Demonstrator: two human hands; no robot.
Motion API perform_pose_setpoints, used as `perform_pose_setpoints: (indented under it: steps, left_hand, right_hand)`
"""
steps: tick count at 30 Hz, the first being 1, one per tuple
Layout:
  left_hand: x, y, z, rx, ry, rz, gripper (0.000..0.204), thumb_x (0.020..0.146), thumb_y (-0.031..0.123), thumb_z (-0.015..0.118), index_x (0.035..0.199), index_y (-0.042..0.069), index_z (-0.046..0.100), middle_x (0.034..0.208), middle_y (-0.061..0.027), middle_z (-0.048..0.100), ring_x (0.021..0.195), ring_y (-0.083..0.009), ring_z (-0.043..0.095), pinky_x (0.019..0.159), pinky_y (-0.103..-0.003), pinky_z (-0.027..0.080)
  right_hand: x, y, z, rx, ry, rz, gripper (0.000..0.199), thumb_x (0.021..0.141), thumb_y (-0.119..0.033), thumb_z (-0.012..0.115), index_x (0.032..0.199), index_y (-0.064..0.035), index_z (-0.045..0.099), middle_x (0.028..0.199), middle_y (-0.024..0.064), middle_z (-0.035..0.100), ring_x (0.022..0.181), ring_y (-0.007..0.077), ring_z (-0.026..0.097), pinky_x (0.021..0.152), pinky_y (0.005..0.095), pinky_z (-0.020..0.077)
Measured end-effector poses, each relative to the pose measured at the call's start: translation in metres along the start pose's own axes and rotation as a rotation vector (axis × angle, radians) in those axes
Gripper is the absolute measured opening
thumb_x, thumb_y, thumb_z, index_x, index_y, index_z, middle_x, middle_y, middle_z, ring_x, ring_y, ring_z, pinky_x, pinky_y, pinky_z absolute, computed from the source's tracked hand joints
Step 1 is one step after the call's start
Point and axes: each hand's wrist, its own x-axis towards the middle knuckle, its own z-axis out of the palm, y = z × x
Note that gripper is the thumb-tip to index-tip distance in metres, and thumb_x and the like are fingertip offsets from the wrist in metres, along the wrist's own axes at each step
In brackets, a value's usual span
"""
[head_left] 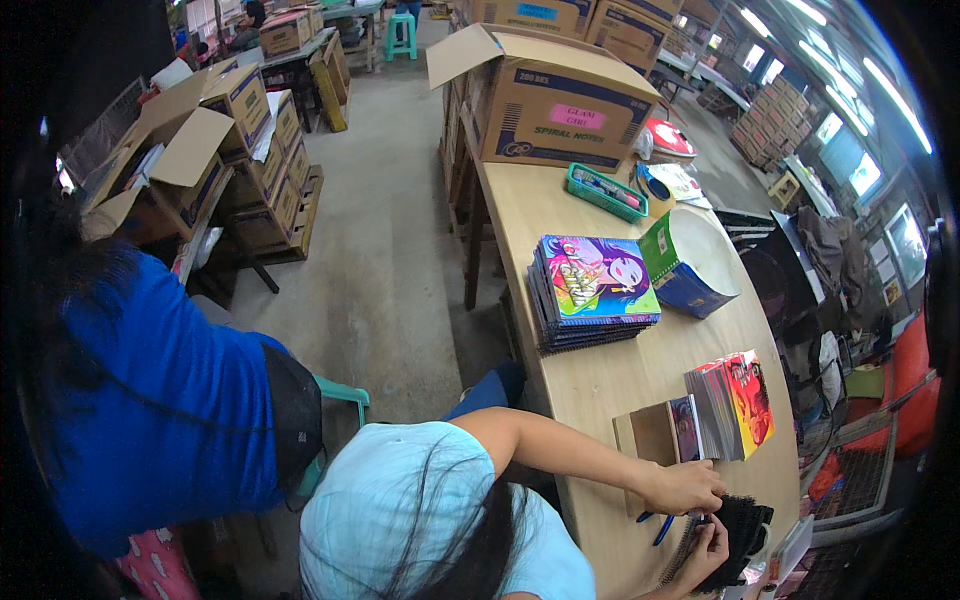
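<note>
Black spiral-bound notebook (742, 530) at the near end of the wooden surface (590, 385), pinched by left-hand (686, 487) fingers from above, right-hand (708, 552) fingers curled under its wire edge. Blue pen (662, 529) just beside the fingers. Fanned red covers (733, 405) just beyond; colourful notebook stack (592, 288) farther off.

The stack of notebooks (594, 290) has bright purple, pink and green cartoon covers. The basket (605, 191) is green, the stool (402, 35) turquoise, the big cardboard box (560, 100) brown with a pink label.
</note>
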Motion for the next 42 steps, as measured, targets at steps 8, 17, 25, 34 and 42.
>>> perform_pose_setpoints:
  steps: [8, 17, 25, 34, 42]
  left_hand:
    - [0.000, 0.001, 0.002, 0.019, 0.032, -0.006, 0.011, 0.074, 0.017, 0.063, 0.073, 0.008, 0.058, 0.080, -0.0086, 0.054, 0.082, -0.0271, 0.055, 0.073, -0.040, 0.039]
    - [0.002, 0.009, -0.008, -0.039, 0.010, -0.029, 0.014, 0.073, 0.013, 0.063, 0.085, 0.006, 0.062, 0.087, -0.0122, 0.059, 0.089, -0.0328, 0.057, 0.078, -0.042, 0.046]
    - [0.008, 0.006, -0.032, -0.015, -0.096, -0.075, 0.011, 0.076, 0.011, 0.065, 0.087, 0.009, 0.061, 0.081, -0.0068, 0.057, 0.078, -0.0263, 0.058, 0.068, -0.038, 0.041]
    - [0.014, 0.014, -0.030, -0.054, -0.102, -0.091, 0.012, 0.076, 0.012, 0.066, 0.086, 0.009, 0.059, 0.079, -0.0056, 0.054, 0.078, -0.0247, 0.057, 0.068, -0.037, 0.040]
    - [0.017, 0.014, -0.030, -0.068, -0.079, -0.110, 0.011, 0.075, 0.010, 0.066, 0.084, 0.009, 0.059, 0.078, -0.0057, 0.054, 0.077, -0.0249, 0.057, 0.067, -0.038, 0.039]
  right_hand:
    - [-0.004, -0.012, -0.002, -0.016, -0.081, -0.065, 0.030, 0.089, -0.012, 0.063, 0.112, 0.0064, 0.062, 0.103, 0.0122, 0.064, 0.088, 0.0218, 0.060, 0.081, 0.0315, 0.0499]
    - [0.008, -0.020, -0.013, -0.269, -0.075, -0.159, 0.022, 0.091, -0.012, 0.057, 0.104, 0.0027, 0.067, 0.081, 0.0031, 0.063, 0.067, 0.0073, 0.049, 0.060, 0.0214, 0.0376]
    - [0.012, -0.029, -0.004, -0.086, -0.049, -0.119, 0.016, 0.085, -0.003, 0.062, 0.098, 0.0017, 0.070, 0.080, 0.0057, 0.065, 0.073, 0.0099, 0.058, 0.067, 0.0219, 0.0445]
    - [0.011, -0.028, -0.002, 0.061, -0.137, -0.106, 0.014, 0.078, 0.001, 0.069, 0.092, 0.0029, 0.067, 0.085, 0.0038, 0.062, 0.080, 0.0086, 0.058, 0.071, 0.0213, 0.0459]
    - [0.015, -0.020, 0.002, -0.068, -0.062, -0.402, 0.014, 0.072, 0.003, 0.070, 0.086, 0.0000, 0.067, 0.089, 0.0060, 0.065, 0.082, 0.0122, 0.059, 0.073, 0.0257, 0.0468]
